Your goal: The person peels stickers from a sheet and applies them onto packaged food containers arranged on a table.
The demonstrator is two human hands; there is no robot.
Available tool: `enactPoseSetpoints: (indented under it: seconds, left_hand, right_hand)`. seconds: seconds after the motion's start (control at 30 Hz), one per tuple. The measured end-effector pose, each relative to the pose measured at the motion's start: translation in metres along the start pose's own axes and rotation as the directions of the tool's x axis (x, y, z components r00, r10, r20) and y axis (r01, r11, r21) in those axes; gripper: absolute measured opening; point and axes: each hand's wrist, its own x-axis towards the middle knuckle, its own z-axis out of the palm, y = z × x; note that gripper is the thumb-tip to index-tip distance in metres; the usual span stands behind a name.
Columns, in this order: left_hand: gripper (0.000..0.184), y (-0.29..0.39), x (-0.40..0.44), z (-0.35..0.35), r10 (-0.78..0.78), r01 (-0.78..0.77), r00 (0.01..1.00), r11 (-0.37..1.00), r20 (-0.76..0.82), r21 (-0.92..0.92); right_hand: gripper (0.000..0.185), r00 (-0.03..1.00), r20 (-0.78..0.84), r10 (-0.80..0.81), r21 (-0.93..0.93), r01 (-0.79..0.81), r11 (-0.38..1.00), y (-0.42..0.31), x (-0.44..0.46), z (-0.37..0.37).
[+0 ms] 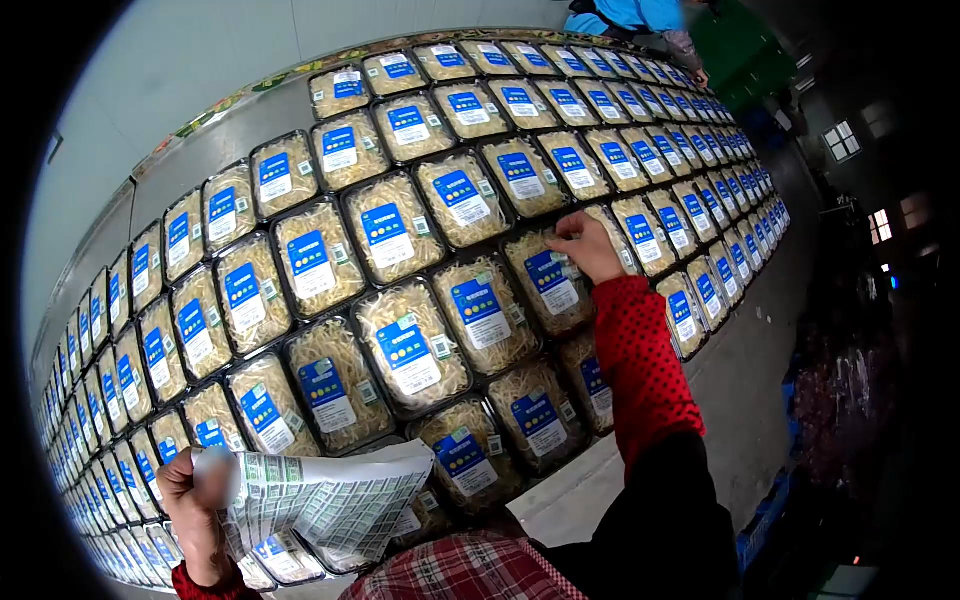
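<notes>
My left hand point(195, 515) grips a sheet of small green-and-white printed stickers point(335, 490), which spreads over the nearest packs; its thumb area is blurred. My right hand point(592, 247) reaches to a pack of bean sprouts point(548, 290), fingers pinched together at the top of its blue-and-white label. Whatever those fingertips hold, if anything, is too small to make out. Nearby, another bean sprout pack point(410, 345) carries a small greenish sticker at the top of its label; so do several packs around it.
Rows of black-rimmed bean sprout packs cover the metal table point(270, 110). At the far end stands a person in blue point(640, 14), a hand near the packs. Behind is a green container point(740, 55); blue crates point(765, 520) stand at right.
</notes>
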Motion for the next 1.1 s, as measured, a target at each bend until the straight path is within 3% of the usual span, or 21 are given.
enactPoseSetpoints:
  seconds: [0.03,0.23,0.33,0.37,0.43,0.47,0.5,0.57,0.63,0.67,0.77,0.87,0.9,0.93,0.97,1.0,1.03,1.07,1.1]
  left_hand:
    - [0.018,-0.001,0.004,0.002,0.022,-0.021,0.998,1.000,0.060,-0.018]
    - [0.022,0.014,0.008,0.031,0.053,-0.053,0.997,0.998,0.055,-0.016]
    - [0.012,0.040,0.012,0.065,0.079,-0.081,0.996,0.995,-0.039,-0.052]
    - [0.012,0.041,0.012,0.070,0.082,-0.084,0.996,0.995,-0.031,-0.050]
    - [0.015,0.038,0.012,0.076,0.128,-0.141,0.979,0.987,-0.162,-0.075]
    - [0.014,0.038,0.012,0.077,0.125,-0.137,0.980,0.988,-0.153,-0.068]
    - [0.013,0.038,0.013,0.077,0.122,-0.132,0.982,0.989,-0.145,-0.061]
    - [0.011,0.043,0.014,0.083,0.126,-0.133,0.985,0.990,-0.121,-0.053]
    - [0.009,0.040,0.018,0.081,0.103,-0.110,0.985,0.993,-0.140,-0.049]
    - [0.018,0.027,0.022,0.062,0.045,-0.046,0.998,0.999,-0.036,-0.021]
    - [0.037,0.020,0.024,0.057,-0.005,0.006,0.999,1.000,0.041,-0.020]
    - [0.023,0.038,0.024,0.074,0.031,-0.031,0.999,0.997,0.011,0.077]
    - [0.017,0.050,0.026,0.087,0.085,-0.075,0.995,0.984,-0.053,0.162]
    - [0.010,0.058,0.023,0.098,0.145,-0.115,0.984,0.959,-0.103,0.259]
    - [0.006,0.066,0.019,0.103,0.176,-0.131,0.976,0.945,-0.130,0.299]
    - [0.009,0.078,0.014,0.105,0.079,-0.045,0.988,0.971,-0.136,0.237]
    - [0.009,0.071,0.017,0.093,0.032,-0.021,0.997,0.986,-0.068,0.167]
    - [0.008,0.067,0.017,0.087,0.019,-0.012,0.998,0.995,-0.068,0.099]
    - [0.006,0.064,0.018,0.087,0.017,-0.016,0.999,1.000,-0.038,0.022]
  right_hand:
    - [0.039,0.998,0.059,-0.031,-0.005,0.031,1.000,0.002,0.003,-0.008]
    - [0.036,0.977,0.214,-0.024,-0.118,0.050,0.992,0.006,0.023,-0.002]
    - [0.033,0.975,0.137,-0.176,-0.378,0.215,0.900,0.012,0.021,0.011]
    - [0.033,0.977,0.130,-0.171,-0.379,0.208,0.902,0.017,0.023,0.005]
    - [0.044,0.956,-0.079,-0.284,-0.531,0.201,0.823,0.009,0.021,-0.016]
    - [0.048,0.950,-0.126,-0.285,-0.536,0.176,0.826,0.022,0.031,-0.038]
    - [0.051,0.980,-0.060,-0.188,-0.402,0.148,0.904,0.042,0.049,-0.063]
    - [0.051,0.994,0.039,0.101,0.009,-0.101,0.995,0.060,0.064,-0.089]
    - [0.049,0.993,0.084,0.085,-0.060,-0.081,0.995,0.061,0.070,-0.091]
    - [0.049,0.986,0.144,0.082,-0.120,-0.064,0.991,0.064,0.075,-0.088]
    - [0.047,0.966,0.216,0.139,-0.191,-0.098,0.977,0.061,0.079,-0.078]
    - [0.035,0.990,0.120,-0.075,-0.373,0.115,0.921,0.086,0.082,-0.065]
    - [0.023,0.958,0.159,-0.237,-0.428,0.283,0.858,0.094,0.081,-0.068]
    - [0.023,0.944,0.145,-0.297,-0.470,0.330,0.819,0.102,0.084,-0.064]
    - [0.026,0.752,0.016,-0.659,-0.521,0.569,0.637,0.120,0.087,-0.056]
    - [0.030,0.848,0.127,-0.514,-0.728,0.432,0.533,0.070,0.069,-0.055]
    - [0.032,0.906,0.137,-0.400,-0.554,0.405,0.728,0.017,0.046,-0.052]
    - [0.035,0.950,0.198,-0.241,-0.188,0.278,0.942,-0.026,0.025,-0.031]
    - [0.038,0.943,0.323,-0.083,0.156,0.034,0.987,-0.063,-0.002,-0.013]
